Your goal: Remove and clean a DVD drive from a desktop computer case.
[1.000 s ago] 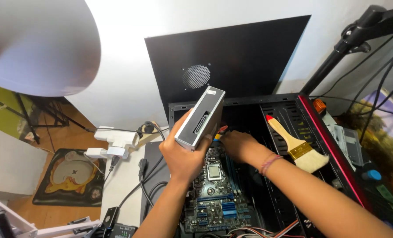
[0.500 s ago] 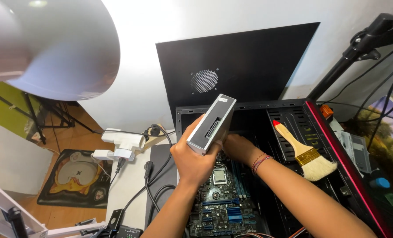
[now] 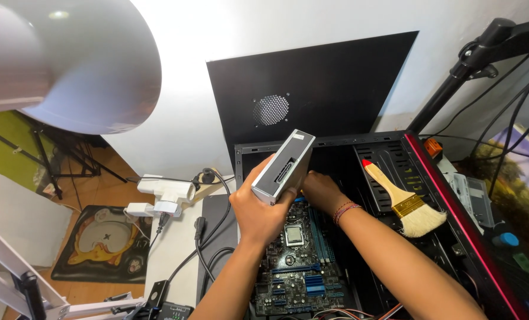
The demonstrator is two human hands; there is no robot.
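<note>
Lifted slightly higher than before, the silver drive (image 3: pixel 284 168) sits mid-frame, gripped by the left hand (image 3: pixel 258 210). Its long axis tilts toward the upper right. The right hand (image 3: pixel 319 191) reaches behind it, fingers hidden, grip unclear.

A grey metal drive box (image 3: pixel 284 166) sits gripped in the left hand (image 3: pixel 258 210), lifted above the open computer case (image 3: pixel 430 178). It is a flat rectangular block, tilted so its far end rises up and away from the palm, with a narrow slotted connector face turned toward the viewer. Just to its right, the right hand (image 3: pixel 319 191) reaches down inside the case, near the motherboard (image 3: pixel 294 266) that lies below both hands.
</note>
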